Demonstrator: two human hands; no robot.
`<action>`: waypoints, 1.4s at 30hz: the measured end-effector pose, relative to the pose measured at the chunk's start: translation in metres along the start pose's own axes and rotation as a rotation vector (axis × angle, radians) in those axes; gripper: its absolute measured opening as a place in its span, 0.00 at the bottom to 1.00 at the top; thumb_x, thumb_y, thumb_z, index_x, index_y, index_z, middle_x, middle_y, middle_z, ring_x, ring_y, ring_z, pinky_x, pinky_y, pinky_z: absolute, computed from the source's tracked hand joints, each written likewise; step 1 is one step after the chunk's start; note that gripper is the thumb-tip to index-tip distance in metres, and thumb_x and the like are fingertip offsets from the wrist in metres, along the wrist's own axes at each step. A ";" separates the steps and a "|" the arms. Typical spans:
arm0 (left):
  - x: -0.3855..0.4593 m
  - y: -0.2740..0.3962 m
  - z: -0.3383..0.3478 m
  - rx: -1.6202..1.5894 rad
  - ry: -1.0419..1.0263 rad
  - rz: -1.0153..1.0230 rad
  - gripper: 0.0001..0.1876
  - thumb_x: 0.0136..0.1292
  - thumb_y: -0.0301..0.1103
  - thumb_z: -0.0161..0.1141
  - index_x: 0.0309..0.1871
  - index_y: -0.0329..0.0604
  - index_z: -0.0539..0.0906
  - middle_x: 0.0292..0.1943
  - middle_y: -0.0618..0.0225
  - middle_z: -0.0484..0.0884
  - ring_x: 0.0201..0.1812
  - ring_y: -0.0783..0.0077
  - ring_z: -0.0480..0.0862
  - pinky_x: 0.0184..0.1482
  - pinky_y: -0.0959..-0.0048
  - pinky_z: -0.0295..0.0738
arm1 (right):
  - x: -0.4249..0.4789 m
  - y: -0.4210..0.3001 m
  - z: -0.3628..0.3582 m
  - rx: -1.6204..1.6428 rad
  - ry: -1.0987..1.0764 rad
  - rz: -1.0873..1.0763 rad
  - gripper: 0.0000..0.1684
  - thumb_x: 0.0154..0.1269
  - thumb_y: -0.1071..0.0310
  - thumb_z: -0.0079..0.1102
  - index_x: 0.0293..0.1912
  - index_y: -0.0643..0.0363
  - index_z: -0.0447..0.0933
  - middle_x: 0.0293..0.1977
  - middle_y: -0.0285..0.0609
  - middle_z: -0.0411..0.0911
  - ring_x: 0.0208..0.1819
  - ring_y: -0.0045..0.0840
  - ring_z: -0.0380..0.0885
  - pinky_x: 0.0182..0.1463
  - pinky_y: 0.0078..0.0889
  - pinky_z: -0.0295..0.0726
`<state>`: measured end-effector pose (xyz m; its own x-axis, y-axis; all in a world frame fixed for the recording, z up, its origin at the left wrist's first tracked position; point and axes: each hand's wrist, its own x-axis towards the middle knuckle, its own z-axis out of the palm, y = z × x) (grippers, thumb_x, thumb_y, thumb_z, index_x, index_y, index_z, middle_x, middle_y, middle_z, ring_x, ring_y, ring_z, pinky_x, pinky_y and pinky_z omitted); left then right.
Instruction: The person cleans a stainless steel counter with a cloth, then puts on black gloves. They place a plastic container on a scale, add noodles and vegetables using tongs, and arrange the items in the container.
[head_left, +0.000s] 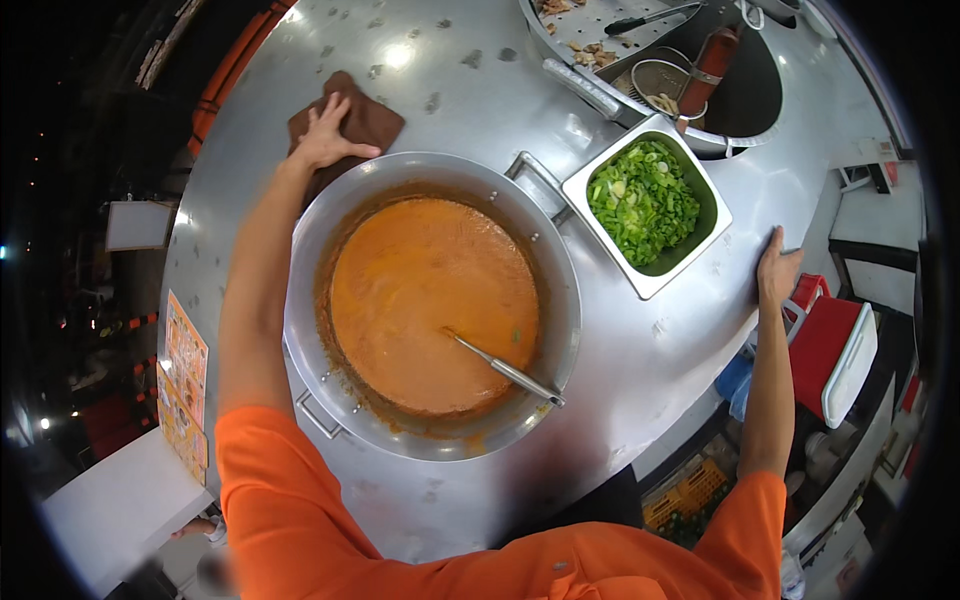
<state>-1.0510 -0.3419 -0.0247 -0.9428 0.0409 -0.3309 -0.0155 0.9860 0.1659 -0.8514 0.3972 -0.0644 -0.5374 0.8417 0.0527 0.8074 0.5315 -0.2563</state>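
My left hand (330, 139) lies with spread fingers on a brown cloth (369, 112), beyond the far left rim of a large metal pot (431, 169). An orange-brown soup or sauce (427, 292) fills much of the pot. A metal-handled utensil (517, 375) leans on the pot's near right rim, its lower end hidden in the liquid. At the right edge of the metal counter (637, 352), my right hand (778, 266) rests with its thumb apart, holding no object. A steel container (716, 217) of chopped green onions (645, 202) sits between the pot and that hand.
Behind the container is a round metal vessel (769, 124) with a strainer (664, 79), a red bottle (709, 71) and black-handled tongs (645, 20). A red-and-white cooler (829, 360) stands below the counter's right edge. Printed sheets (186, 360) hang at the left edge.
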 end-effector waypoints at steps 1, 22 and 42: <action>-0.003 0.026 -0.001 -0.036 -0.011 0.060 0.69 0.35 0.60 0.83 0.82 0.54 0.56 0.84 0.61 0.42 0.82 0.39 0.36 0.81 0.43 0.40 | -0.001 0.010 -0.004 0.027 0.007 0.006 0.56 0.68 0.25 0.45 0.70 0.70 0.60 0.65 0.69 0.68 0.67 0.59 0.70 0.70 0.54 0.68; 0.039 0.083 -0.006 0.063 0.017 0.012 0.70 0.38 0.79 0.70 0.84 0.64 0.49 0.85 0.70 0.35 0.83 0.42 0.31 0.75 0.25 0.31 | 0.016 0.030 0.010 0.029 0.082 -0.168 0.53 0.73 0.31 0.45 0.72 0.73 0.55 0.66 0.70 0.65 0.66 0.61 0.68 0.70 0.54 0.67; 0.203 0.170 -0.016 0.182 0.429 -0.062 0.38 0.73 0.69 0.39 0.80 0.60 0.63 0.83 0.75 0.51 0.83 0.52 0.46 0.81 0.43 0.38 | 0.051 0.041 -0.009 0.487 -0.281 0.057 0.47 0.80 0.40 0.44 0.70 0.82 0.58 0.69 0.68 0.65 0.70 0.46 0.67 0.75 0.38 0.59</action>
<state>-1.2505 -0.1688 -0.0492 -0.9950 -0.0518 0.0852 -0.0537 0.9984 -0.0200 -0.8438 0.4627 -0.0632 -0.5947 0.7743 -0.2163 0.6667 0.3247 -0.6709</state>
